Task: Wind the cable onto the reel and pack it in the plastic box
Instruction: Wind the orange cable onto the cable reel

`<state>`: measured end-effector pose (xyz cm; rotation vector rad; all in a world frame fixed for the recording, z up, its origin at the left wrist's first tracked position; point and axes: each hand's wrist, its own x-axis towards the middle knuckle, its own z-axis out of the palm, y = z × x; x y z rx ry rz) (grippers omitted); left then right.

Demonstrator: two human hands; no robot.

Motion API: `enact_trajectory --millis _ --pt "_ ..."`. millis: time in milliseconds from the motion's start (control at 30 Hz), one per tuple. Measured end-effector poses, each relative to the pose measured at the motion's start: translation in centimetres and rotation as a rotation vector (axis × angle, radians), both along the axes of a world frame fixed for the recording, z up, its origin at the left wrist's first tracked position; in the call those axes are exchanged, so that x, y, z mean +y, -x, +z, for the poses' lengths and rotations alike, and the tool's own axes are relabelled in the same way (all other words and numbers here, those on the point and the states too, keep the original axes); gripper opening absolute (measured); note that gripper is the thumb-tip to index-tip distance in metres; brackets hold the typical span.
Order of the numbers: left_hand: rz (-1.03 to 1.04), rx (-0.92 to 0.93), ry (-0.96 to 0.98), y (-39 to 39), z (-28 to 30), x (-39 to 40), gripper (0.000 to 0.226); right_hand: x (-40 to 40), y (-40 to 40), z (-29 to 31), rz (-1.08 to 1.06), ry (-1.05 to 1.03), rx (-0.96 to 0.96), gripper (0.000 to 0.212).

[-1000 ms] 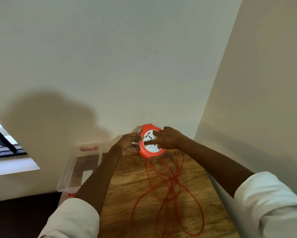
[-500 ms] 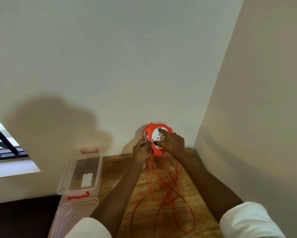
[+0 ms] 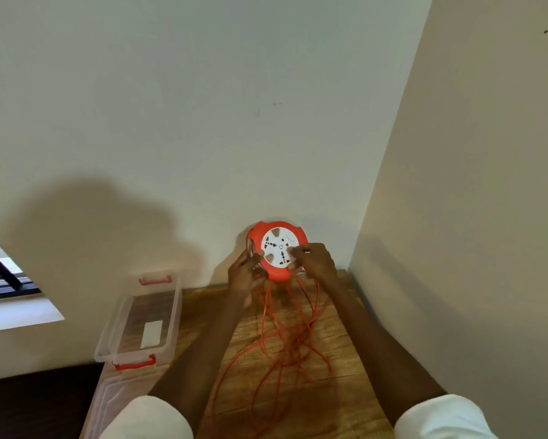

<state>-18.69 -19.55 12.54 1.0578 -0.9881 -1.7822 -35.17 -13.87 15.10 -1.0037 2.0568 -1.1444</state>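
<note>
hanging straight down from the grip, the loose cable (image 3: 275,350) is piled on the table (image 3: 339,353) below the reel (image 3: 277,248), which is held upright at its rims by the left hand (image 3: 244,274) and right hand (image 3: 315,263), the open plastic box (image 3: 139,324) lying low to the left.

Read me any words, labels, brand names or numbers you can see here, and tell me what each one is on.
No text here is legible.
White face of the reel: small dark and red marks around the sockets, too small and blurred to read.
White label seen in the bottom of the plastic box: appears blank, no print can be made out.
Box lid, cable, table, walls: no writing visible.
</note>
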Motion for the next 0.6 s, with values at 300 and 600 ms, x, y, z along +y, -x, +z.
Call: enact_trajectory --millis 300,600 --pt "-0.465 -0.415 0.091 -4.0 2.6 -5.4 0.042 -0.1 1.3 2.5 0.777 -0.008 1.108 0.049" --pt "-0.445 -0.382 0.072 -3.8 2.5 -5.2 0.049 -0.4 0.5 2.0 0.891 -0.081 1.454 0.062"
